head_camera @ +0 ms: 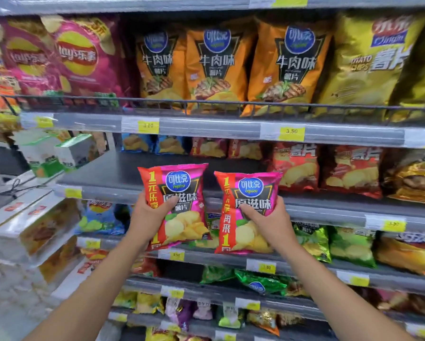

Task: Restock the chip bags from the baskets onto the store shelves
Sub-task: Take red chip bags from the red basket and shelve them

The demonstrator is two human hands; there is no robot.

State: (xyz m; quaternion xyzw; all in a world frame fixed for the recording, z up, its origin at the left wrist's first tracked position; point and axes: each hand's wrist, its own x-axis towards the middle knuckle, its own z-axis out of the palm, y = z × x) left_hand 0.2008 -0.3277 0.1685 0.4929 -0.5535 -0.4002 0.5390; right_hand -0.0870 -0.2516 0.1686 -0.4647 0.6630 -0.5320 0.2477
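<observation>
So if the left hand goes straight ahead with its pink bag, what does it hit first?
Likely the blue bags at the back of the grey shelf; the left hand, gripping a pink chip bag, points over its bare part. Depth is unclear.

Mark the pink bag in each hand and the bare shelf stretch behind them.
Left pink bag (184, 222): head view, chips picture.
Right pink bag (253, 199): head view, black lettering.
Bare shelf (103, 174): head view, dark top surface.
</observation>
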